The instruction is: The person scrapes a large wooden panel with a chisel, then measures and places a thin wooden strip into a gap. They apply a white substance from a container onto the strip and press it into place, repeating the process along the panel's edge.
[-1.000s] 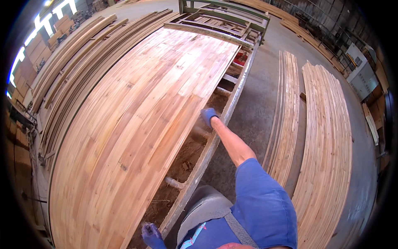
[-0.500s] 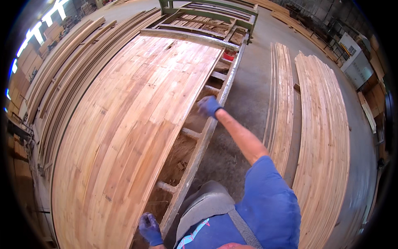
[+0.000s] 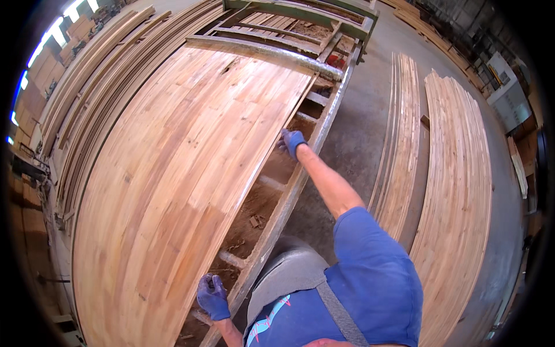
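Observation:
A wide panel of glued wooden boards [image 3: 173, 191] lies flat on a metal frame [image 3: 272, 234], its right long edge beside me. A thin strip [image 3: 305, 95] runs along that edge, with a narrow dark gap from the panel at the far end. My right hand [image 3: 292, 142], in a blue-purple glove, reaches far forward, its fingers bent and closed at the strip. Near me, my left hand [image 3: 213, 297], gloved alike, is at the panel's near right edge with curled fingers. What lies inside its fingers is hidden.
Sawdust and wood scraps [image 3: 255, 221] lie between the frame's crossbars [image 3: 232, 259]. A green metal structure [image 3: 295, 13] stands beyond the panel. Long boards [image 3: 115, 81] are stacked on the left. Two board stacks [image 3: 402, 139] [image 3: 457, 191] lie on the floor to the right.
My right hand has shifted slightly nearer the panel's edge and come into sharper view. My left hand has moved slightly forward along the edge. The view has tilted a little.

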{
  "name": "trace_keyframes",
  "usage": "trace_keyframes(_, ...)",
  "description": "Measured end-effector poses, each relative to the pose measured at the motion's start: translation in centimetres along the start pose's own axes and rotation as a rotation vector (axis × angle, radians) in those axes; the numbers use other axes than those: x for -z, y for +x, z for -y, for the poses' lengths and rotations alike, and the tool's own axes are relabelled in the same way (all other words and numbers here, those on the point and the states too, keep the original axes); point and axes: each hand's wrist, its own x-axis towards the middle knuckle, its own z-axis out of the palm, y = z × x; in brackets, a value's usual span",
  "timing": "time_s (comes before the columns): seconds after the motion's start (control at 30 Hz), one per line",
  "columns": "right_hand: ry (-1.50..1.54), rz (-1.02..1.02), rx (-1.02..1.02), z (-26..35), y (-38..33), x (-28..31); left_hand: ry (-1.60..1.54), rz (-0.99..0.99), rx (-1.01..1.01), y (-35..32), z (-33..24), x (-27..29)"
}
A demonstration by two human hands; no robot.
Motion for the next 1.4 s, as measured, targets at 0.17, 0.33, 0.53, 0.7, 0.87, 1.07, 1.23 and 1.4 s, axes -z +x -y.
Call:
trace_keyframes(0.17, -0.066, 0.008, 0.09, 0.4, 3.5, 1.6, -0.085, 0.006, 0.079, 2.3, -6.1, -3.8)
trace_keyframes(0.33, -0.711, 0.365, 0.344, 0.8, 7.7, 5.4, -0.069, 0.004, 0.094, 4.2, -11.1, -6.8)
trace_keyframes(0.53, -0.609, 0.445, 0.099, 6.0, 3.3, 4.9, 0.044, 0.006, -0.109, 7.4, -17.7, -10.0)
trace_keyframes(0.7, -0.845, 0.674, 0.074, 11.4, 6.0, 7.3, 0.007, 0.012, -0.038, 10.1, -25.3, -10.7)
trace_keyframes(0.87, -1.777, 0.597, 0.508, 15.1, 4.7, 6.3, 0.037, -0.117, -0.061, 9.7, -28.3, -11.7)
trace_keyframes(1.07, -1.886, 0.591, 1.066, 17.7, -3.3, 5.3, -0.077, -0.257, 0.143, 4.0, -29.7, -11.4)
trace_keyframes(1.23, -1.546, 0.75, 1.248, 12.9, -6.5, 3.4, 0.004, -0.332, 0.221, -1.7, -29.6, -11.9)
trace_keyframes(1.4, -1.673, 0.924, 1.454, 4.3, -12.9, -3.7, -0.074, -0.535, 0.404, -14.9, -24.7, -10.4)
